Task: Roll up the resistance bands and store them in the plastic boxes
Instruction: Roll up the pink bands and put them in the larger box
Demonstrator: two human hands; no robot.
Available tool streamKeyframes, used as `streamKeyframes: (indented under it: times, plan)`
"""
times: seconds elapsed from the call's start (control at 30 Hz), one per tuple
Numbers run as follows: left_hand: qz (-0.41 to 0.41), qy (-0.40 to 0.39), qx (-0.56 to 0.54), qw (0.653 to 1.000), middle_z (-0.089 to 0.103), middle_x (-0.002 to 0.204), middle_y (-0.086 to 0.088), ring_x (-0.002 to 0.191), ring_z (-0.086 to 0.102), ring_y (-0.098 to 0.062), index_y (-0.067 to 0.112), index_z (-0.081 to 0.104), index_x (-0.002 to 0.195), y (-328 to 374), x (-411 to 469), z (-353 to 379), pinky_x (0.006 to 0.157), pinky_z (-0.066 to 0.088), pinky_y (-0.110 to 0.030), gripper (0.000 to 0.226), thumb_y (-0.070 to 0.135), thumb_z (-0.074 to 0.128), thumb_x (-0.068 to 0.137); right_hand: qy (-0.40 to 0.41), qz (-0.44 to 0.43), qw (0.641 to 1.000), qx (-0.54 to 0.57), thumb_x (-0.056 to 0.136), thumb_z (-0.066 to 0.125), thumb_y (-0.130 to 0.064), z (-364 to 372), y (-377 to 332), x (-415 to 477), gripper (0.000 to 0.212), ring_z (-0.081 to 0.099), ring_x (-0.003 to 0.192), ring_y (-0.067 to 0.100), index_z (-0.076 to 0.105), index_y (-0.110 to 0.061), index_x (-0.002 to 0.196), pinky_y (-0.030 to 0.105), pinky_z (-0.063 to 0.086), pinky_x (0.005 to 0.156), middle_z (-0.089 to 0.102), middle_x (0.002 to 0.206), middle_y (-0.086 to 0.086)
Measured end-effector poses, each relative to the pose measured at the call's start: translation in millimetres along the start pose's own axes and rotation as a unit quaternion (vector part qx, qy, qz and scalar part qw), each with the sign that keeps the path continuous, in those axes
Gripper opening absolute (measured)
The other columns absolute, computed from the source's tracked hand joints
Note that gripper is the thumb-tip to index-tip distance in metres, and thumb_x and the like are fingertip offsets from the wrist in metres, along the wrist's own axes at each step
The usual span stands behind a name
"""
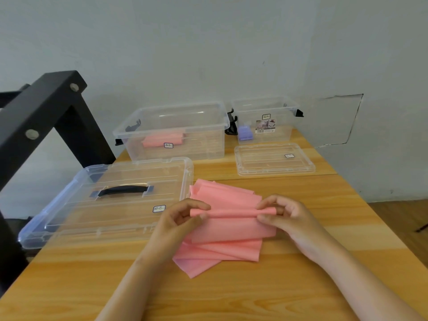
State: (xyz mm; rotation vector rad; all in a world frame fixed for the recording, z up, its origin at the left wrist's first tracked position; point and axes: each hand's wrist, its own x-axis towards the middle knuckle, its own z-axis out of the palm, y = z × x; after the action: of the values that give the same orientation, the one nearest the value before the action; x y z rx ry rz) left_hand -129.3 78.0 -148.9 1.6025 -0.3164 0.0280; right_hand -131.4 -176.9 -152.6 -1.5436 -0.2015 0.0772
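Left hand (185,216) and right hand (281,214) each pinch an end of the pink resistance band (231,224) at mid-tabletop (324,297), apparently starting its roll.

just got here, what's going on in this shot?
A person is rolling up a pink band on the table. The left hand and right hand each pinch one end of a thin roll; most of the band lies unrolled. The big box already holds a pink roll, the small box a purple roll. The big lid and small lid lie off on the table.
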Motion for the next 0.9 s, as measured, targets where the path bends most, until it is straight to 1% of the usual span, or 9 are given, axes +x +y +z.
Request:
streamKeyframes:
  times: [0.13,0.2,0.3,0.4,0.57,0.63,0.73,0.8,0.9]
  plan:
    - [-0.007,0.013,0.074,0.997,0.062,0.082,0.005,0.075,0.056,-0.006,0.017,0.067,0.100,-7.0,1.6,5.2,0.067,0.044,-0.013,0.025,-0.001,0.068,0.083,0.021,0.007,0.999,-0.031,0.079,0.073,-0.011,2.1,0.7,-0.7,0.014,0.061,0.071,0.004,0.068,-0.013,0.092,0.008,0.043,0.063,0.069,0.075,-0.006]
    - [-0.015,0.007,0.086,0.996,0.063,0.087,0.001,0.080,0.059,-0.008,0.018,0.067,0.094,-8.5,2.4,3.7,0.072,0.046,-0.016,0.021,0.000,0.070,0.083,0.019,0.017,0.999,-0.042,0.081,0.072,-0.008,1.6,2.9,-0.2,0.016,0.065,0.075,0.003,0.071,-0.016,0.096,0.009,0.045,0.066,0.072,0.082,-0.006]
    - [0.011,-0.018,0.103,0.994,0.053,0.072,-0.003,0.063,0.043,-0.012,0.022,0.065,0.088,-7.0,2.5,2.0,0.057,0.033,-0.023,0.005,0.019,0.068,0.085,0.030,0.015,0.998,-0.054,0.084,0.071,-0.020,2.4,1.8,-0.2,0.007,0.061,0.074,0.006,0.073,-0.021,0.090,0.013,0.043,0.064,0.068,0.081,-0.005]
    - [0.009,-0.015,0.067,0.998,0.041,0.058,0.005,0.053,0.031,-0.007,0.016,0.063,0.092,-6.3,0.9,3.6,0.048,0.025,-0.018,0.007,0.010,0.064,0.089,0.025,0.008,0.999,-0.048,0.082,0.073,-0.032,3.1,-0.2,-0.8,0.011,0.053,0.074,0.011,0.071,-0.025,0.090,0.021,0.037,0.063,0.058,0.079,0.003]
    - [0.011,0.000,0.016,1.000,0.058,0.073,0.009,0.053,0.040,0.000,0.012,0.070,0.089,2.0,-1.1,2.3,0.050,0.030,-0.012,0.005,0.014,0.066,0.087,0.000,0.029,0.999,-0.014,0.078,0.073,-0.007,2.1,-2.8,-1.8,0.016,0.061,0.069,0.006,0.068,-0.015,0.092,0.013,0.045,0.060,0.066,0.072,-0.003]
    - [0.020,0.018,0.051,0.998,0.061,0.072,0.011,0.056,0.044,0.000,0.014,0.072,0.089,0.3,-0.1,2.5,0.053,0.032,-0.012,0.010,0.009,0.064,0.089,-0.001,0.044,0.999,-0.016,0.077,0.075,-0.013,3.3,-4.8,-2.7,0.018,0.061,0.067,0.006,0.067,-0.013,0.094,0.013,0.045,0.059,0.065,0.070,-0.003]
    - [0.006,0.017,0.057,0.998,0.059,0.079,-0.003,0.070,0.049,-0.013,0.018,0.069,0.104,-5.8,1.6,1.8,0.063,0.039,-0.020,0.024,0.005,0.070,0.084,-0.007,0.061,0.998,-0.032,0.073,0.076,-0.027,4.3,-6.3,-3.4,0.021,0.062,0.071,0.008,0.070,-0.020,0.091,0.018,0.044,0.063,0.065,0.073,-0.004]
    - [-0.007,0.030,0.053,0.998,0.065,0.082,0.004,0.076,0.057,-0.009,0.014,0.067,0.102,-7.2,3.2,0.4,0.070,0.045,-0.017,0.027,-0.002,0.070,0.080,-0.012,0.067,0.997,-0.033,0.069,0.076,-0.032,5.2,-6.5,-3.9,0.021,0.062,0.072,0.009,0.072,-0.023,0.088,0.019,0.044,0.064,0.066,0.075,-0.005]
    - [0.014,0.010,0.074,0.997,0.054,0.069,-0.001,0.063,0.047,-0.009,0.016,0.065,0.087,-4.0,2.3,1.0,0.058,0.036,-0.015,0.016,0.001,0.069,0.084,-0.016,0.066,0.997,-0.037,0.069,0.077,-0.031,6.8,-6.5,-4.1,0.020,0.063,0.072,0.008,0.071,-0.023,0.086,0.017,0.045,0.063,0.068,0.075,-0.005]
